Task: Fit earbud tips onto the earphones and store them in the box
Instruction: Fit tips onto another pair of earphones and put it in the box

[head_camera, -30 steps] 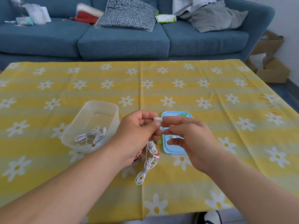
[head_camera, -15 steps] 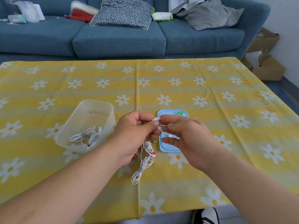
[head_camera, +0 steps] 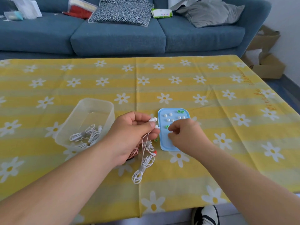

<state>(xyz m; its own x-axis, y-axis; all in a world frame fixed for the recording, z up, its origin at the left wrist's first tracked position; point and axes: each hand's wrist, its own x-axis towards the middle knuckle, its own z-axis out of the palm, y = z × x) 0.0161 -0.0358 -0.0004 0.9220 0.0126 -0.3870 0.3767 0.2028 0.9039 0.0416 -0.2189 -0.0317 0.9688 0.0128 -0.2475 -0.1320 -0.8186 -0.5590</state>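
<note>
While the white earphones [head_camera: 153,119] are pinched in the fingers [head_camera: 142,115] of the left hand [head_camera: 129,135], cord dangling onto the bench [head_camera: 211,159], the right hand [head_camera: 186,133] is held curled over the blue tray [head_camera: 164,143] of earbud tips [head_camera: 170,114]; whether a tip is grasped cannot be told. A clear box [head_camera: 68,127] is set at the left.

One clear box [head_camera: 90,111], one blue tray [head_camera: 164,144], six white tips [head_camera: 170,114], four green tips [head_camera: 166,127]
</note>
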